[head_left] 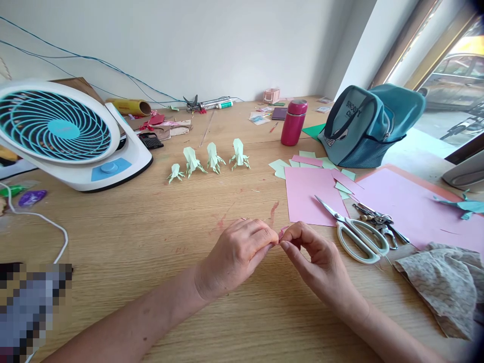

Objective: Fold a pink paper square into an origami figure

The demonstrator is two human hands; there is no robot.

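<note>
Over the middle of the wooden table, my left hand [240,252] and my right hand [317,262] meet fingertip to fingertip. Between them is a small folded piece of pink paper [282,233], mostly hidden by my fingers. Thumb and forefinger of my right hand pinch it, while my left fingers close round its other end. Several pale green folded-paper insects [192,160] stand in a row beyond my left hand. A pink paper sheet [308,194] lies just past my right hand, with white-handled scissors [361,237] overlapping its edge, blades partly open.
On the left stands a white and blue fan [64,131]. A magenta flask [294,122] and a blue backpack [368,126] are at the back right. Keys [381,224], a larger pink sheet [408,201] and a grey patterned cloth [442,287] lie to the right.
</note>
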